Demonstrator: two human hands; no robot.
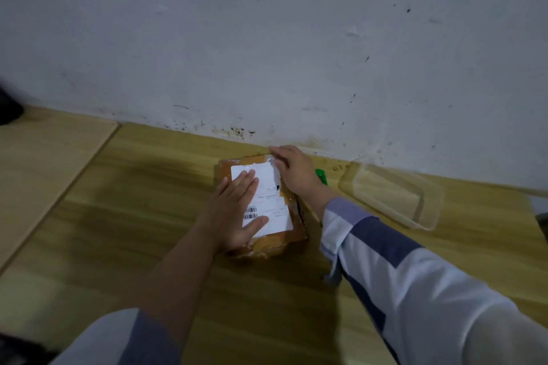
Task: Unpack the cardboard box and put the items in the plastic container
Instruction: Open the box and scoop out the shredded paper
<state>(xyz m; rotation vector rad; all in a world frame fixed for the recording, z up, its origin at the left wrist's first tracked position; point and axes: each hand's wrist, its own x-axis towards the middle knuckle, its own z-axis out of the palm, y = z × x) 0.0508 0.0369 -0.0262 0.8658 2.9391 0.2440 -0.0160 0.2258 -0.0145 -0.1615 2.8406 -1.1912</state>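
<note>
A flat cardboard box [275, 241] wrapped in brown tape lies shut on the wooden table, with a white shipping label [274, 201] on top. My left hand [237, 210] lies flat on the label, fingers spread, pressing the box down. My right hand [293, 170] rests on the box's far right corner, fingers curled over the taped edge; whether it pinches the tape I cannot tell. The clear plastic container [427, 210] stands to the right of the box with nothing visible in it.
A small green object [321, 176] lies between the box and the container, partly hidden by my right wrist. The table [118, 231] ends at a stained white wall behind. A second, lighter tabletop [44, 157] adjoins on the left, with a dark object [9, 107] at its far edge.
</note>
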